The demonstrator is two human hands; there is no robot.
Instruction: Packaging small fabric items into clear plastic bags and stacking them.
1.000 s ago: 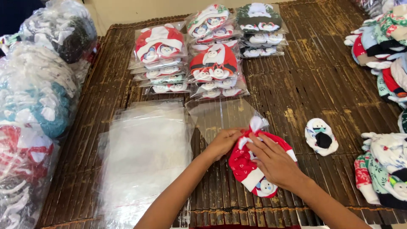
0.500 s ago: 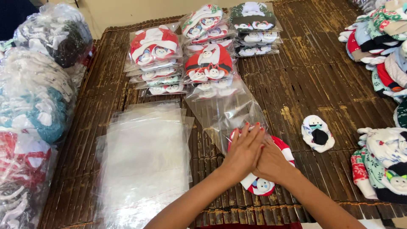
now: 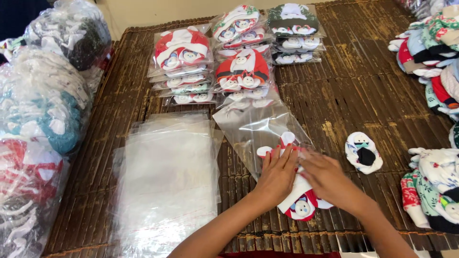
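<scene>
My left hand (image 3: 277,174) and my right hand (image 3: 327,177) lie flat side by side on a red and white sock set (image 3: 301,206) with small snowman faces. The far end of the set sits inside the mouth of a clear plastic bag (image 3: 253,126) that lies on the slatted mat. White toes of the set (image 3: 287,139) show through the plastic past my fingertips. The near end sticks out below my palms.
A stack of empty clear bags (image 3: 167,177) lies at left. Stacks of bagged sock sets (image 3: 239,52) stand at the back. Big plastic sacks of socks (image 3: 43,110) fill the left edge. Loose socks (image 3: 430,186) pile at right, one small pair (image 3: 364,153) alone.
Both hands have pushed the sock set forward into the clear bag. A second ago they held it outside the bag's mouth; now they press flat on it.
</scene>
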